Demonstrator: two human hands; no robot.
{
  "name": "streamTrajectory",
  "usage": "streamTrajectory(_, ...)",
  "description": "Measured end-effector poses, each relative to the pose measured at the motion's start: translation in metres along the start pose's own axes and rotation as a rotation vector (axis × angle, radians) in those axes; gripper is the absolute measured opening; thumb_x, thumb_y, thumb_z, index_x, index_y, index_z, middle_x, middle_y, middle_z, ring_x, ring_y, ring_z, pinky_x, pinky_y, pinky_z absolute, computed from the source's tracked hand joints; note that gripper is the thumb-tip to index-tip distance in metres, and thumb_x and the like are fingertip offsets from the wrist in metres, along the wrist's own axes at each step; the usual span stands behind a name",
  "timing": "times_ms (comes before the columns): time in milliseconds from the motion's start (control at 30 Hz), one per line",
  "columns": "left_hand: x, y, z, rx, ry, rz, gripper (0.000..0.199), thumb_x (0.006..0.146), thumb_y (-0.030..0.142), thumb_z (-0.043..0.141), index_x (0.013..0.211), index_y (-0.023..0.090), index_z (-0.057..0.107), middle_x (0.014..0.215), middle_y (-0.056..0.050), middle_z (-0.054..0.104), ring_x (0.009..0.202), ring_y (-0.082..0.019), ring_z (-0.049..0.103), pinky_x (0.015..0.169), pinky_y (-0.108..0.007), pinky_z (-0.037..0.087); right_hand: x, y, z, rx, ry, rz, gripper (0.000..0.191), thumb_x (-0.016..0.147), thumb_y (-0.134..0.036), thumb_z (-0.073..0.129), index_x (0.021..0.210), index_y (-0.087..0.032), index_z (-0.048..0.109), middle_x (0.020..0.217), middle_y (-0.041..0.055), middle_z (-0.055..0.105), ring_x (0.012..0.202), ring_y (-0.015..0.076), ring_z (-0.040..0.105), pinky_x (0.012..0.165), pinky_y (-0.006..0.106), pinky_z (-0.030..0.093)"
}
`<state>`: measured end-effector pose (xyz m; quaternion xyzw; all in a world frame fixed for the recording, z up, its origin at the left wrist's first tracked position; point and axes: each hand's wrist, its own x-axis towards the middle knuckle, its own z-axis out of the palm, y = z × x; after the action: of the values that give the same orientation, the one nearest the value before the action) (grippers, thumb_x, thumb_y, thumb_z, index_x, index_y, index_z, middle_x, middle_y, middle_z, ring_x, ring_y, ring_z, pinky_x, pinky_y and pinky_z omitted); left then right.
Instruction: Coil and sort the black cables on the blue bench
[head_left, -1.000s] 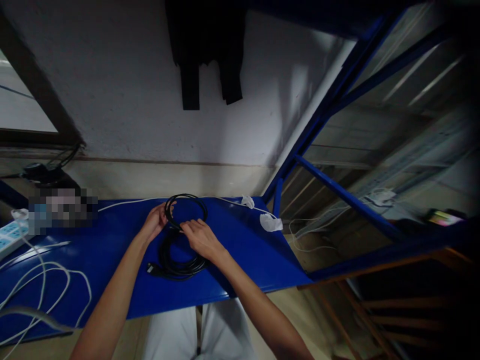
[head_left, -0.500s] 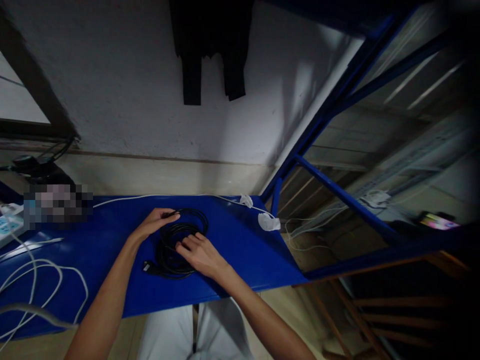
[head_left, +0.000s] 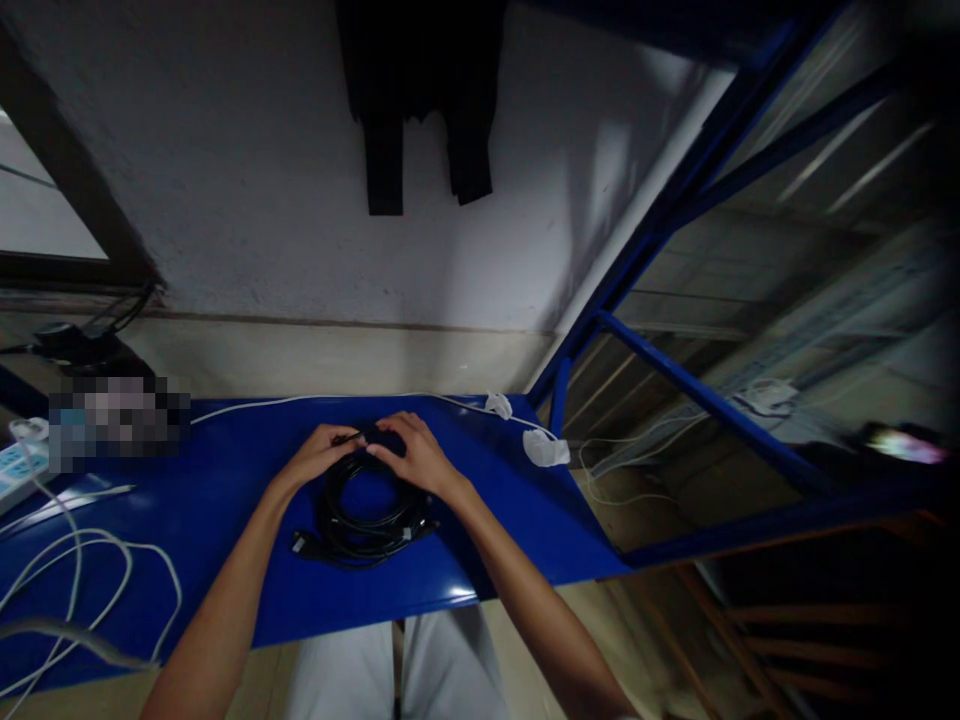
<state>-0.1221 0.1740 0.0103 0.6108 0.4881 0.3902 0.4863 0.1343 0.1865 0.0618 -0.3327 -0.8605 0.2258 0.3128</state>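
A coiled black cable [head_left: 367,520] lies on the blue tabletop [head_left: 277,600]. One plug end [head_left: 304,543] with a pale metal tip sticks out at the coil's left, and another connector shows at its lower right. At the far side of the coil, my left hand [head_left: 322,455] pinches a strand of the black cable between thumb and fingers. My right hand [head_left: 412,450] is close beside it, its fingers curled over the top right of the coil and closed on the cable. The palms hide part of the loops.
White cables [head_left: 97,560] loop across the left of the table, near a power strip [head_left: 26,465]. Crumpled white tissue [head_left: 546,448] and a white cord lie at the back right. A blue metal frame [head_left: 667,370] rises on the right; dark clothing [head_left: 427,80] hangs on the wall.
My right hand has moved from the coil's middle up to its far side, next to my left hand. The coil's near part is now uncovered, showing a second connector.
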Motion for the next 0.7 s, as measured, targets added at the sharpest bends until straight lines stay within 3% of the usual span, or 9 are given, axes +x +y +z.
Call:
streamTrajectory(67,-0.001,0.003,0.001,-0.005,0.035,0.012,0.036,0.088,0.054,0.082,0.093,0.018,0.086,0.082,-0.004,0.075,0.074,-0.022,0.064,0.067,-0.028,0.044,0.019,0.022,0.005,0.042,-0.030,0.060,0.054,0.092,-0.047,0.086,0.134,-0.017,0.071,0.133,0.0158,0.074,0.122,0.0275,0.069,0.110,0.044,0.050)
streamTrajectory(167,-0.002,0.008,0.001,0.006,0.114,0.061,0.036,0.088,0.054,0.082,0.094,0.018,0.085,0.089,-0.005,0.076,0.083,-0.023,0.066,0.074,-0.028,0.047,0.032,0.044,0.016,0.290,-0.179,0.084,0.037,0.097,-0.047,0.078,0.119,-0.017,0.077,0.106,0.0075,0.079,0.096,0.0215,0.073,0.091,0.034,0.055)
streamTrajectory(233,0.000,0.009,0.001,-0.036,0.188,0.069,0.038,0.091,0.054,0.078,0.103,0.019,0.084,0.095,-0.005,0.077,0.090,-0.023,0.067,0.079,-0.029,0.049,0.030,0.049,0.024,0.429,-0.171,0.122,0.038,0.103,-0.052,0.068,0.116,-0.018,0.078,0.092,0.0042,0.078,0.082,0.0191,0.070,0.080,0.030,0.054)
streamTrajectory(333,0.007,0.004,0.000,-0.225,0.274,0.039,0.046,0.095,0.053,0.069,0.123,0.018,0.079,0.097,-0.006,0.074,0.087,-0.020,0.066,0.077,-0.029,0.049,0.021,0.051,0.036,0.503,-0.117,0.152,0.046,0.104,-0.058,0.064,0.120,-0.017,0.078,0.091,0.0039,0.077,0.075,0.0176,0.066,0.074,0.029,0.051)
streamTrajectory(533,0.016,-0.005,0.000,-0.382,0.282,0.011,0.050,0.087,0.040,0.079,0.131,0.016,0.077,0.117,-0.011,0.076,0.098,-0.019,0.068,0.086,-0.029,0.051,0.016,0.056,0.046,0.507,-0.089,0.223,0.066,0.106,-0.073,0.047,0.086,-0.016,0.074,0.067,-0.0003,0.062,0.061,0.0137,0.050,0.058,0.024,0.038)
streamTrajectory(700,0.011,0.001,0.004,-0.383,0.237,0.007,0.062,0.086,0.049,0.087,0.136,0.016,0.073,0.130,-0.017,0.077,0.101,-0.021,0.072,0.094,-0.034,0.055,0.020,0.064,0.053,0.694,-0.073,0.285,0.061,0.103,-0.073,0.054,0.117,-0.017,0.071,0.085,0.0022,0.075,0.054,0.0114,0.050,0.051,0.024,0.037)
